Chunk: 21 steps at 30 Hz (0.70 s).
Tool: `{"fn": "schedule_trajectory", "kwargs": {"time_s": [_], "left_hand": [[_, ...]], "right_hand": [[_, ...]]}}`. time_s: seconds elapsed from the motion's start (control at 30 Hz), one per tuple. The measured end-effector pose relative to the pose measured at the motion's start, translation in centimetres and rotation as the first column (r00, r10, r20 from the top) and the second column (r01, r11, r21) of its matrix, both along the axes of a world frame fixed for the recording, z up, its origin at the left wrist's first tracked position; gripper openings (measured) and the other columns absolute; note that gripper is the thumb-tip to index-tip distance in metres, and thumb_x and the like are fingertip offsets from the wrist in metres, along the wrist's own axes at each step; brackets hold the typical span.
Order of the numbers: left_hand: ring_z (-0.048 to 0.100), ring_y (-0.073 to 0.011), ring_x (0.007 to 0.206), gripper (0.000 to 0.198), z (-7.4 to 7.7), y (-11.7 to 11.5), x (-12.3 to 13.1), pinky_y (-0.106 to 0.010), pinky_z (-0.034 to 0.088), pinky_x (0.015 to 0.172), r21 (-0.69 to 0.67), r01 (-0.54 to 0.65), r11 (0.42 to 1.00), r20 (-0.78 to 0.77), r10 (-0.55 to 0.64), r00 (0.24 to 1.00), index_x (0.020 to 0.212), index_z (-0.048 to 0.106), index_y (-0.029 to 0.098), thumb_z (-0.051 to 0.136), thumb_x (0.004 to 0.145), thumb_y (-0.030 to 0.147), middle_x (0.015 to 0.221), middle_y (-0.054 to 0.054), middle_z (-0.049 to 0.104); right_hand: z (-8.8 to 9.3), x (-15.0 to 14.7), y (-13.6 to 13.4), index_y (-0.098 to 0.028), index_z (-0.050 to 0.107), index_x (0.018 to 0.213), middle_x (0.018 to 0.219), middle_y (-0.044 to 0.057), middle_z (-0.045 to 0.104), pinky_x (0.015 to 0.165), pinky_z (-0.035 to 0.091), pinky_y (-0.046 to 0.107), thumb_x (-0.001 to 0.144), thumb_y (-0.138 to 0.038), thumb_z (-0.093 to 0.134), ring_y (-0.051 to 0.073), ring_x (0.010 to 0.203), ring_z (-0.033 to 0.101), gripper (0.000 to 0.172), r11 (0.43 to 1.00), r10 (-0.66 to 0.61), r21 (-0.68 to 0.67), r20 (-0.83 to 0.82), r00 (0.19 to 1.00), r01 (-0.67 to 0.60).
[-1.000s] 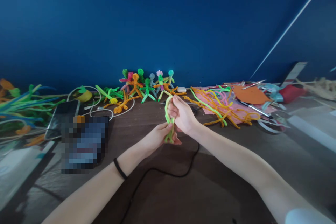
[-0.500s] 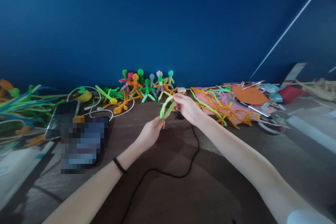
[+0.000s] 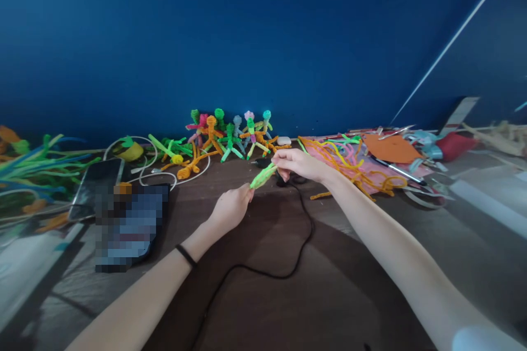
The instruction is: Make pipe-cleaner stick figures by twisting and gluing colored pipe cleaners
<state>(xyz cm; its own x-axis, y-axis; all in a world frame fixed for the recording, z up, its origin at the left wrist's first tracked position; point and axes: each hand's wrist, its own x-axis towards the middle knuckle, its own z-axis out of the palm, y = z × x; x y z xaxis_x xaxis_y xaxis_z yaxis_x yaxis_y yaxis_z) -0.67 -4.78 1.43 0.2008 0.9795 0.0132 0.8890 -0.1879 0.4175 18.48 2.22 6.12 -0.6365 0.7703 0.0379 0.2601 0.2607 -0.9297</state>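
From my feed, the left hand [image 3: 230, 208] has its grip pinched shut on the near, lower end of a green pipe cleaner [image 3: 262, 176]. The right hand [image 3: 298, 163] has its grip closed on the far, upper end. The green pipe cleaner looks doubled over on itself and runs taut and slanted between the two hands. It is held just above the counter [image 3: 370, 263], near the middle of the scene. A black band [image 3: 186, 255] sits on the left wrist.

Under the hands, a black cable [image 3: 263, 273] loops across the dark counter from below the right hand toward the near edge. Beyond the hands, a row of pipe-cleaner figures [image 3: 230, 134] stands against the blue wall [image 3: 263, 38] in orange, green, pink and pale blue. I cannot tell whether they lean on the wall or stand free.

To the right of the right hand, a tangle of orange and yellow pipe cleaners [image 3: 349, 167] lies on a pink sheet. An orange paper [image 3: 391, 148] sits farther right, just beyond it.

To the left, a white cable [image 3: 164, 175] curls beside a phone [image 3: 96, 184] lying flat. A blurred-out device [image 3: 127, 227] sits just nearer than the phone. At the far left edge lies a bundle of blue and green stems [image 3: 37, 167], well apart from both hands.
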Motion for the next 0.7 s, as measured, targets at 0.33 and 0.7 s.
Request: {"fn": "schedule_trajectory", "kwargs": {"time_s": [0.33,0.7], "left_hand": [[0.049,-0.0145,0.055,0.025,0.1,0.1,-0.1,-0.024,0.031,0.055,0.037,0.071,0.997,-0.017,-0.070,0.997,0.070,0.045,0.020,0.029,0.087,0.030,0.059,0.000,0.051],[0.047,-0.0138,0.053,0.027,-0.2,0.0,-0.2,-0.024,0.028,0.053,0.108,0.081,0.991,0.023,-0.084,0.996,0.067,0.042,0.021,0.028,0.087,0.033,0.056,0.001,0.049]], "right_hand": [[0.0,1.7,0.7,-0.016,0.053,0.070,0.057,-0.001,0.057,0.054,0.040,0.022,0.074,-0.040,0.058,0.009,0.055,0.053,0.025,0.987,0.037,0.146,0.191,0.981,-0.065],[0.0,1.5,0.7,-0.016,0.054,0.062,0.059,0.001,0.062,0.057,0.043,0.024,0.077,-0.039,0.054,0.011,0.056,0.057,0.027,0.971,-0.041,0.240,0.100,0.994,0.015]]}}
